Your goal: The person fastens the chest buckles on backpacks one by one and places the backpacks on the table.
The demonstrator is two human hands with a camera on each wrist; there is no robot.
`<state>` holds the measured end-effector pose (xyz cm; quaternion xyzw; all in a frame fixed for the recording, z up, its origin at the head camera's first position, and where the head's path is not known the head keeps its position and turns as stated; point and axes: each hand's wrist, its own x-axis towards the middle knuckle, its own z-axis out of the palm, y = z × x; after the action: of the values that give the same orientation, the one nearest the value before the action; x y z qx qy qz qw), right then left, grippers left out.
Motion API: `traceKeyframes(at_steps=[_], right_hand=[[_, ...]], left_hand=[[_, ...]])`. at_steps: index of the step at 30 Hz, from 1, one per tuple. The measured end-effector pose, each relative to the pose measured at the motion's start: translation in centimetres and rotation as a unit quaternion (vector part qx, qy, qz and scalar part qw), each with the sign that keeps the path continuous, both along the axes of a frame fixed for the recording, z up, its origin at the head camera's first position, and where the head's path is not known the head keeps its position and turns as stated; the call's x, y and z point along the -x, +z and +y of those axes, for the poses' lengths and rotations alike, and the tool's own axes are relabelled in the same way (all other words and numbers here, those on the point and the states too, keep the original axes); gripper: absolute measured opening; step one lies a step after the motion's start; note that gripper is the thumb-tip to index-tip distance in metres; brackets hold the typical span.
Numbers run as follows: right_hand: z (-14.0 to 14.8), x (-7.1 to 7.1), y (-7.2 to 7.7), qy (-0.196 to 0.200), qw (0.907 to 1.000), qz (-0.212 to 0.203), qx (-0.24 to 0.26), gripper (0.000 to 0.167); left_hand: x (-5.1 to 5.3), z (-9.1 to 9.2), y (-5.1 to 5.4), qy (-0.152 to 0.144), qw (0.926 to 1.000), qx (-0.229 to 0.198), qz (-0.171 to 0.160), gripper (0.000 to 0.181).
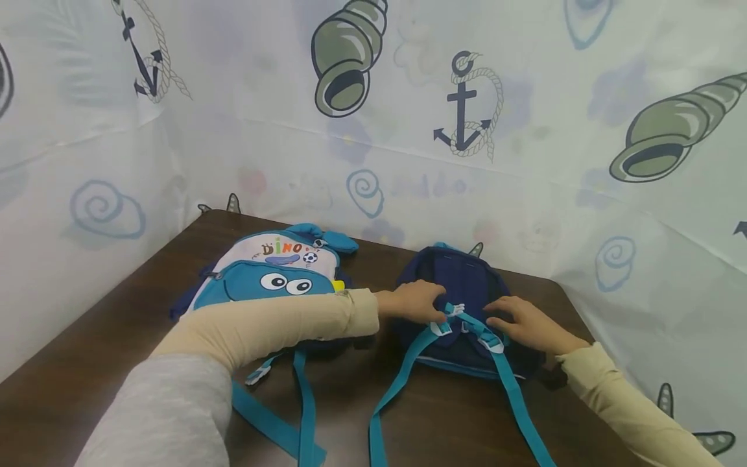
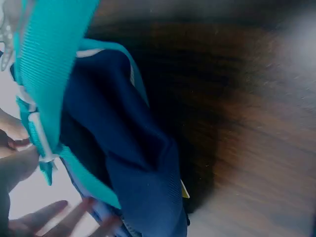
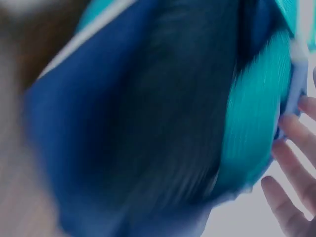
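Observation:
A dark navy backpack (image 1: 428, 266) lies with its straps upward on the brown table. Its turquoise straps (image 1: 403, 370) run toward the near edge and pass through white buckles (image 1: 441, 328). At its left side is my left hand (image 1: 414, 301), thumb close to a buckle and fingers loosely bent; the left wrist view has a white buckle (image 2: 42, 136) beside the thumb. Whether the thumb touches it I cannot tell. Over the backpack's right side my right hand (image 1: 528, 324) has its fingers apart; in the right wrist view those fingers (image 3: 296, 158) are spread beside the fabric.
To the left lies a blue and white backpack (image 1: 286, 259) with cartoon eyes and DINO lettering, partly covered by my left forearm. Its turquoise straps (image 1: 306, 402) trail toward the near side. A patterned white cloth (image 1: 408, 214) hangs behind the table (image 1: 152, 292).

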<state>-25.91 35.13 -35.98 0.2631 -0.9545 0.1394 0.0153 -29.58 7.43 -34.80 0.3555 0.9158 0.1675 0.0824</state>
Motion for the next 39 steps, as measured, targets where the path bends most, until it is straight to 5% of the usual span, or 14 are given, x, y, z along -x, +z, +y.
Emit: traceKeyframes(at_steps=[5,8,14,20,25,33,39], right_hand=[[-2.5,2.1,-0.9,0.071,0.9950,-0.069,-0.010,0.021],[-3.2,2.7,-0.7,0.088,0.9917,-0.093,-0.007,0.012],[-3.5,2.4,-0.2,0.081,0.9931,-0.084,-0.011,0.018],[-3.9,2.2,0.2,0.049,0.9950,-0.084,-0.023,0.013],[-3.0,1.7,1.8,0.008,0.9959,-0.088,-0.023,0.012],[-1.1,0.9,5.3,-0.019,0.9996,-0.019,-0.011,0.014],[-1.0,0.4,5.6,-0.018,0.9997,-0.015,0.001,0.015]], left_hand=[[0.9,1.7,-1.1,-0.097,0.9941,-0.019,0.044,0.034],[1.0,1.9,-1.0,-0.124,0.9899,-0.016,0.067,0.024],[1.4,1.3,0.0,-0.125,0.9880,-0.011,0.090,0.019],[1.9,-0.1,0.9,-0.125,0.9888,-0.030,0.077,0.021],[2.0,-1.1,1.8,-0.111,0.9906,-0.045,0.066,0.021],[2.5,-1.7,4.3,-0.105,0.9872,-0.026,0.117,0.021],[2.1,-0.5,4.3,-0.129,0.9835,0.003,0.127,0.024]])
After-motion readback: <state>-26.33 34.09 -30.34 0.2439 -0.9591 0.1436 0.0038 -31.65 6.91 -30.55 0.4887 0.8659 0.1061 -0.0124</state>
